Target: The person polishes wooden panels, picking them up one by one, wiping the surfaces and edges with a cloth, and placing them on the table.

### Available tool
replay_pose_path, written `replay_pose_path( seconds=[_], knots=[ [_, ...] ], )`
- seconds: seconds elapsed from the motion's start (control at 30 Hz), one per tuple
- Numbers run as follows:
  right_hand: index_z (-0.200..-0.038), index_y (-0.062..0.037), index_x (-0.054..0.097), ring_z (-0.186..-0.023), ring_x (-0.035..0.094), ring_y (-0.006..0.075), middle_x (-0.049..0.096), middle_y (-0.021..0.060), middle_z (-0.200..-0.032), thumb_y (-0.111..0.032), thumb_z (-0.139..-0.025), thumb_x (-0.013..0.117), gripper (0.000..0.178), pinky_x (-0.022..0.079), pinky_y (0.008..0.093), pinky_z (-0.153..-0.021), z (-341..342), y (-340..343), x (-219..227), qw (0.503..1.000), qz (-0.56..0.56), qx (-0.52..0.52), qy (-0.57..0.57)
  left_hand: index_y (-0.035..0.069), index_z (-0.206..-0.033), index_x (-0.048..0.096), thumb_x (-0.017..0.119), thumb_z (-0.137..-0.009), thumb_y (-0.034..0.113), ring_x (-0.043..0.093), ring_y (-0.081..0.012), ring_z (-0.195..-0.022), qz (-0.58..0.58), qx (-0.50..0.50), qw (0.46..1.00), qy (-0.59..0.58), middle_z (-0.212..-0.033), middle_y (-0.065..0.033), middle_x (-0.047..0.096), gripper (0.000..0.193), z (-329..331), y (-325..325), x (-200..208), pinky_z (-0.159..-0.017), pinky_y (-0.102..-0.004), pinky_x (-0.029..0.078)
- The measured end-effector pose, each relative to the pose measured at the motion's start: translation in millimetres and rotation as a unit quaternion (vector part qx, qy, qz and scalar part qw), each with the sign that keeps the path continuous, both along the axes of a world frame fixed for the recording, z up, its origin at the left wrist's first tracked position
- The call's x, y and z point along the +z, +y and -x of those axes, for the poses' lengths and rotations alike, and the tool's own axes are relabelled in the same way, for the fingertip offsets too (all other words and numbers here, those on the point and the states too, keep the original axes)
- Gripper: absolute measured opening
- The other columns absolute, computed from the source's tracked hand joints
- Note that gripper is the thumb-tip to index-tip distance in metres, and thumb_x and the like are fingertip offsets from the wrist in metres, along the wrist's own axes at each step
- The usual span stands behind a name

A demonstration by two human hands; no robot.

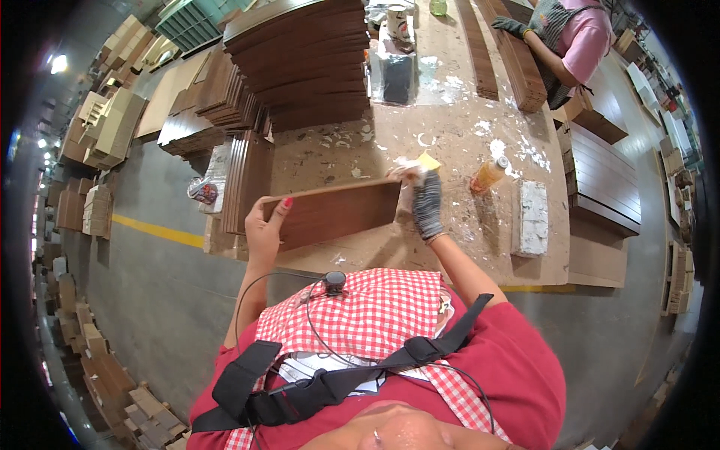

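Red shirt (525, 352), checked apron (382, 315), black straps (300, 399); grey glove (427, 208), apparently knitted.

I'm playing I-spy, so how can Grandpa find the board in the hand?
Find the tan table, then the bare left hand at its near edge. That hand grips one end of the brown board. Unlike the stacked boards beyond, this one is held by itself.

The board (341, 215) looks like smooth brown wood with a soft sheen, the rag (406, 170) like crumpled white cloth, and the glove (427, 208) is a matt grey knit. Under them the desk (315, 161) has a dull, wood-like top roughened by white flakes. The bottle (489, 175) appears to be clear, glossy plastic, the block (533, 217) is crusted rough and white, and the apron (352, 311) is matt checked cloth.
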State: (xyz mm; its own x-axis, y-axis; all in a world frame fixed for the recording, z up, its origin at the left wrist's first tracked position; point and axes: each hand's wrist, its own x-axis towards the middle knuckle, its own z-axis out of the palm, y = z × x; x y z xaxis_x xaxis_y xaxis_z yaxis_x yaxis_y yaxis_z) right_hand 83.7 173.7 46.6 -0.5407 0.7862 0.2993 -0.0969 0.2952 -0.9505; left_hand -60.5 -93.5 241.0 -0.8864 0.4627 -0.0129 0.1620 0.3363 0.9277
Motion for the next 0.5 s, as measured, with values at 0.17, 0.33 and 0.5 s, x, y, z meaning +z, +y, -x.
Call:
replay_pose_path(
  seconds=[0.17, 0.33, 0.5],
  knots=[
    [-0.121, -0.0020, 0.050, -0.111, 0.052, 0.0330, 0.052, 0.0179, -0.119, -0.027, -0.086, 0.064, 0.045, 0.042, 0.0425, -0.097, 32, -38, 110, 0.955, -0.296, -0.009, 0.005, 0.003, -0.107, 0.060, 0.067, -0.090, 0.033, 0.062, -0.0130, -0.078, -0.260, 0.104, 0.946, -0.163, -0.088, -0.0031, 0.066, 0.036, 9, 21, -22, -0.072, -0.0263, 0.050],
    [-0.128, -0.0101, 0.055, -0.133, 0.040, 0.0311, 0.045, 0.0141, -0.141, -0.030, -0.089, 0.054, 0.044, 0.033, 0.0470, -0.109, 46, -125, 133, 0.869, -0.451, 0.193, -0.068, 0.002, -0.104, 0.058, 0.057, -0.095, 0.034, 0.067, -0.0186, -0.079, -0.299, 0.091, 0.904, -0.292, -0.094, -0.0098, 0.065, 0.033, 9, 25, -31, -0.061, -0.0316, 0.055],
    [-0.127, -0.0049, 0.053, -0.136, 0.034, 0.0353, 0.042, 0.0183, -0.141, -0.030, -0.092, 0.051, 0.043, 0.027, 0.0487, -0.112, 46, -60, 88, 0.896, -0.416, 0.007, -0.156, 0.000, -0.116, 0.055, 0.061, -0.093, 0.035, 0.063, -0.0223, -0.101, -0.311, 0.113, 0.900, -0.284, -0.113, -0.0114, 0.062, 0.043, 4, 0, -45, -0.086, -0.0371, 0.053]
  ],
)
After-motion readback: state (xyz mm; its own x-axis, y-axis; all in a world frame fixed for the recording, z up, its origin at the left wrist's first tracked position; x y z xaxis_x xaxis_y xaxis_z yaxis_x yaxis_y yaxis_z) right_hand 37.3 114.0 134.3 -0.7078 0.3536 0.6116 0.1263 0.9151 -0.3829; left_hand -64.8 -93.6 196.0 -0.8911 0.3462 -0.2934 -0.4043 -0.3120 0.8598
